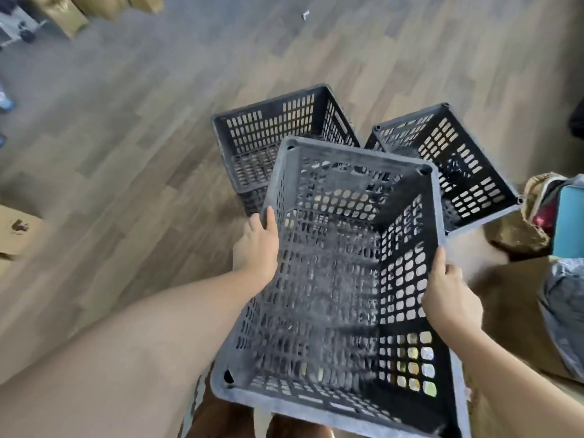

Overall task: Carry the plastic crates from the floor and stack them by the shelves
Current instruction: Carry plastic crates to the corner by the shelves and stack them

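Note:
I hold a dark grey slotted plastic crate (341, 279) in front of me, raised off the wooden floor and tilted. My left hand (257, 245) grips its left rim and my right hand (450, 295) grips its right rim. Two more black crates rest on the floor beyond it: one at centre (271, 134), one further right (467, 162), which has some dark items inside. The held crate covers their near edges. No shelves are in view.
Brown paper bags (518, 232) and a teal item (568, 222) lie at the right, with a grey plastic bag (565, 311) below them. A cardboard box (15, 232) sits at the left edge. More brown bags (69, 17) are at the top left.

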